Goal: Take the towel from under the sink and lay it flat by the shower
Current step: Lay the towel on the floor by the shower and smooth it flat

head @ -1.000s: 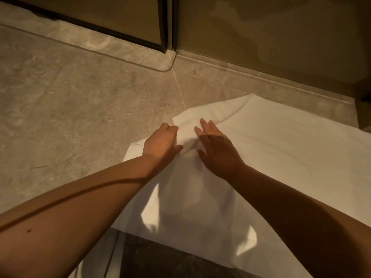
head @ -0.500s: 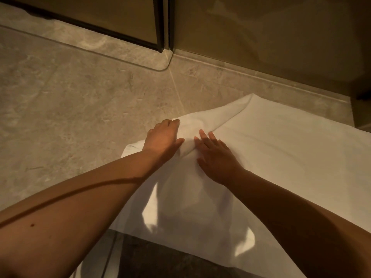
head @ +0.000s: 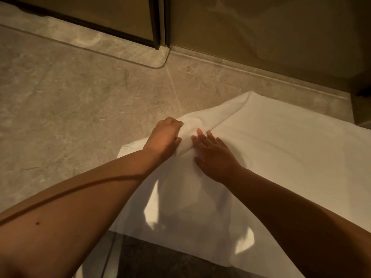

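Observation:
A white towel [head: 281, 157] lies spread on the stone floor, with a raised fold running from its far corner toward its left edge. My left hand [head: 165, 137] is closed around that fold near the left edge, fingers curled into the cloth. Just to the right of the fold, my right hand [head: 215, 155] rests palm down on the towel with its fingers apart. Both forearms cover the near part of the towel.
Grey stone floor [head: 70, 117] stretches to the left. A glass shower door with a dark frame [head: 156, 27] and a curved threshold stands at the back. A brown wall [head: 261, 37] with a low ledge runs along the back right. Darker flooring [head: 150, 259] lies near me.
My left hand has curled from resting on the towel to gripping the fold. The right hand slid back a little toward me, still flat. The fold has bunched higher.

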Action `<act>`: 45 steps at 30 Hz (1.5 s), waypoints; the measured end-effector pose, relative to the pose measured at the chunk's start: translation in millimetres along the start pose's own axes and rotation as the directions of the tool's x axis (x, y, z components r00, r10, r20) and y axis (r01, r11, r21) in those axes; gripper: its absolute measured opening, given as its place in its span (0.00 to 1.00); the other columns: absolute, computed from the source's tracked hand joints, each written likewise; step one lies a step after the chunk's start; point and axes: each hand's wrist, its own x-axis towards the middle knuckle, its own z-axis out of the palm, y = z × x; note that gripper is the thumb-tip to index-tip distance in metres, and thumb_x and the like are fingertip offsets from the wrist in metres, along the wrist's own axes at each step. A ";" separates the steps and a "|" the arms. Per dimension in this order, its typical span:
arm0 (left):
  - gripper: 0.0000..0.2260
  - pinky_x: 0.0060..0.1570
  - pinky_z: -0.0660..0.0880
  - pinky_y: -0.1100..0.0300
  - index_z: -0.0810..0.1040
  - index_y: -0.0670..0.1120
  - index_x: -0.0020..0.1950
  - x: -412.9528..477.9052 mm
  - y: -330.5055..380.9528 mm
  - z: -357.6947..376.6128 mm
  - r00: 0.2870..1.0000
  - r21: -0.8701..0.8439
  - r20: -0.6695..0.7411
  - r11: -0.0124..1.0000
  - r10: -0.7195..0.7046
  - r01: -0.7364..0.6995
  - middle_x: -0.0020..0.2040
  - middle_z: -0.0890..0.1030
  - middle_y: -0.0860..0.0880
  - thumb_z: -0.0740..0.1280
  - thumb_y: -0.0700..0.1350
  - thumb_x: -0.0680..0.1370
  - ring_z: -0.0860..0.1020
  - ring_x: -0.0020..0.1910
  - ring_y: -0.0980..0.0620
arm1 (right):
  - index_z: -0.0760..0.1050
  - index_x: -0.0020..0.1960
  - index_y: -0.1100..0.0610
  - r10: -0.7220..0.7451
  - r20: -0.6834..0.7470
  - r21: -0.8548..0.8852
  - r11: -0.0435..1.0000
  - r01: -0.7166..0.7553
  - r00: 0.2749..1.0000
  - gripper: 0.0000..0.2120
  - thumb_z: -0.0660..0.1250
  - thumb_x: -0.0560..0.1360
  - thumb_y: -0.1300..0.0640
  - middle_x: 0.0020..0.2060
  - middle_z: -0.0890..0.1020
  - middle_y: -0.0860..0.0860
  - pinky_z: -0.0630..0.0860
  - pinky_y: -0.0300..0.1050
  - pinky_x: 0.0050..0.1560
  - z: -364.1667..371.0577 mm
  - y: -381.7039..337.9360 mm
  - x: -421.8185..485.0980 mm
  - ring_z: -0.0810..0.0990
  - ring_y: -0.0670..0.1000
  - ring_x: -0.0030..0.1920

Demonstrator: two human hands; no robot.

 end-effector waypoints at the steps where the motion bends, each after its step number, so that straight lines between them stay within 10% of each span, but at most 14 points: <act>1: 0.21 0.60 0.64 0.55 0.72 0.43 0.66 0.0 -0.1 0.3 1.000 -0.004 -0.020 1.000 0.007 -0.007 0.63 0.73 0.41 0.67 0.39 0.74 0.70 0.61 0.41 | 0.48 0.78 0.53 -0.001 0.000 0.004 1.000 0.001 1.000 0.30 0.55 0.80 0.47 0.78 0.48 0.54 0.49 0.54 0.75 0.4 0.3 0.1 0.47 0.58 0.77; 13: 0.15 0.52 0.66 0.56 0.77 0.38 0.54 17.0 0.2 -32.2 0.966 -0.088 -0.243 0.990 0.088 -0.113 0.52 0.75 0.37 0.59 0.28 0.72 0.73 0.53 0.38 | 0.44 0.78 0.56 0.005 -0.124 0.056 0.998 0.002 0.992 0.36 0.59 0.78 0.47 0.77 0.43 0.57 0.52 0.51 0.75 1.0 5.5 -1.4 0.44 0.57 0.77; 19: 0.18 0.61 0.63 0.59 0.73 0.35 0.63 39.3 0.8 -55.8 0.944 -0.059 -0.327 0.995 0.053 -0.076 0.59 0.72 0.36 0.59 0.30 0.74 0.69 0.61 0.39 | 0.39 0.77 0.55 0.075 -0.012 0.039 0.996 -0.075 0.997 0.36 0.55 0.79 0.44 0.78 0.42 0.55 0.46 0.52 0.75 13.4 10.3 3.4 0.40 0.55 0.77; 31: 0.34 0.72 0.42 0.43 0.44 0.39 0.76 47.5 -5.1 -33.9 0.997 0.526 0.037 0.846 0.073 -0.082 0.78 0.45 0.41 0.55 0.55 0.79 0.41 0.76 0.41 | 0.39 0.77 0.54 0.057 -0.005 0.046 0.997 -0.057 0.998 0.36 0.54 0.79 0.42 0.77 0.41 0.54 0.44 0.53 0.74 17.0 14.7 7.6 0.39 0.55 0.77; 35: 0.28 0.73 0.44 0.47 0.45 0.43 0.77 33.2 -0.9 -11.5 0.959 0.489 0.187 0.827 0.211 -0.278 0.78 0.47 0.44 0.50 0.53 0.81 0.45 0.77 0.45 | 0.40 0.77 0.54 0.050 -0.017 0.044 0.998 -0.049 0.999 0.36 0.54 0.79 0.42 0.77 0.41 0.54 0.44 0.53 0.74 19.6 17.3 9.1 0.39 0.55 0.77; 45: 0.30 0.72 0.44 0.41 0.37 0.46 0.76 51.1 -8.0 -12.0 0.951 0.516 0.298 0.852 -0.084 -0.086 0.78 0.41 0.47 0.44 0.60 0.81 0.43 0.77 0.46 | 0.39 0.77 0.53 0.043 -0.014 0.069 0.997 -0.042 0.999 0.36 0.53 0.78 0.41 0.77 0.41 0.54 0.42 0.52 0.74 22.7 20.0 10.7 0.38 0.54 0.76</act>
